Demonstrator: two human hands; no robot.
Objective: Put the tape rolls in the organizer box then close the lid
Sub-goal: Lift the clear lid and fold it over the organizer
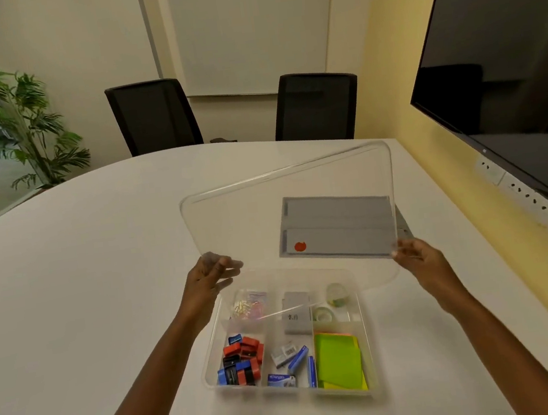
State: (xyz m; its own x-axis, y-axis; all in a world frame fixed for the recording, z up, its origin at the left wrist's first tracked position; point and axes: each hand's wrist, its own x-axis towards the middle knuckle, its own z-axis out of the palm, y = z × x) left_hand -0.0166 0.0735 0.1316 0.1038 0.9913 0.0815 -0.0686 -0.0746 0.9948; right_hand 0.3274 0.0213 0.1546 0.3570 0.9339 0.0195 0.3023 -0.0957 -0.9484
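On the white tabletop (85, 282) sits a clear organizer box (212, 359) with its compartments uncovered. Both hands hold the clear lid (266, 215) tilted above its far side: the left hand (207, 277) grips the lid's near left corner, the right hand (416, 255) its near right corner. Two tape rolls (336, 293) lie in the far right compartment, one behind the other. Green sticky notes (339, 359) fill the near right compartment, and red, blue and black sharpeners (241, 363) the near left.
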